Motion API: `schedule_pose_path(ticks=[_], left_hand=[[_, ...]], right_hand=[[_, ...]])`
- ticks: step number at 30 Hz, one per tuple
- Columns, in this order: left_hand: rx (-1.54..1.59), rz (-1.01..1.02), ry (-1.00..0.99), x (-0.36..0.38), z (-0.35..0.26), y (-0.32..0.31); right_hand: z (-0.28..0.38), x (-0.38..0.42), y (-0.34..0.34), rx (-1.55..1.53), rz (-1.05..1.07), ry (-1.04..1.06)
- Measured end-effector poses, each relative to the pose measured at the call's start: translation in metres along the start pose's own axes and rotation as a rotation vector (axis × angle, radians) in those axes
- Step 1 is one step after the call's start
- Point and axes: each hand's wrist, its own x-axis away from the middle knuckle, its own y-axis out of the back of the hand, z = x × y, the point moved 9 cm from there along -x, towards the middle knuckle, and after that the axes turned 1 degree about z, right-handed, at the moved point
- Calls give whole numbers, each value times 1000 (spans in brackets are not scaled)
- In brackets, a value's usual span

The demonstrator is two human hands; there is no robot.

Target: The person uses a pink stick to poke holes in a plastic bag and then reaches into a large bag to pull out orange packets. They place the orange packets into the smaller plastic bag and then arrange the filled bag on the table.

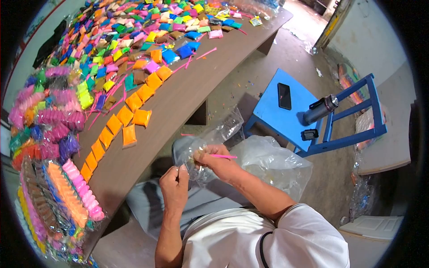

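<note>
Above my lap, a clear plastic bag [195, 169] is stretched between my two hands. My left hand [173, 185] is closed, its thumb and fingers pinching the bag's near side. My right hand [218, 161] is closed too, gripping the bag's other side, with a thin pink plastic stick [223, 156] poking out to the right from its fingers. What else may be inside the bag I cannot make out. To the left on the table, orange packets [133, 102] lie in a line, apart from both hands.
The brown table [178, 109] carries a heap of colourful small packets [134, 40] and bundled bags of packets [58, 118]. A blue chair [273, 100] on the right holds a phone [284, 96], a bottle [320, 110] and a small black object [309, 134]. Crumpled plastic [272, 163] lies by my right arm.
</note>
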Motion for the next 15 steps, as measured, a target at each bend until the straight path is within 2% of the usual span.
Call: schedule_pose_path(ticks=[2,3,5,6,8,12,14,15], left_hand=[[-16,4,19,1,1,3],[-30,8,41,2,3,5],[-36,-16,38,4,11,11],[-45,-39,42,4,13,16],[-33,-51,78,6,17,24],[-97,-69,25,4,0,30],[-115,-88,-130,5,-23,25],[-136,-16,-52,4,-24,20]], right_hand=[[7,3,4,290,-25,68],[6,4,5,291,-27,73],[23,9,9,614,-118,251],[25,10,8,616,-120,253],[36,15,16,662,-267,314],[39,15,17,805,-258,318],[47,18,8,856,-272,346],[48,18,7,856,-271,349]])
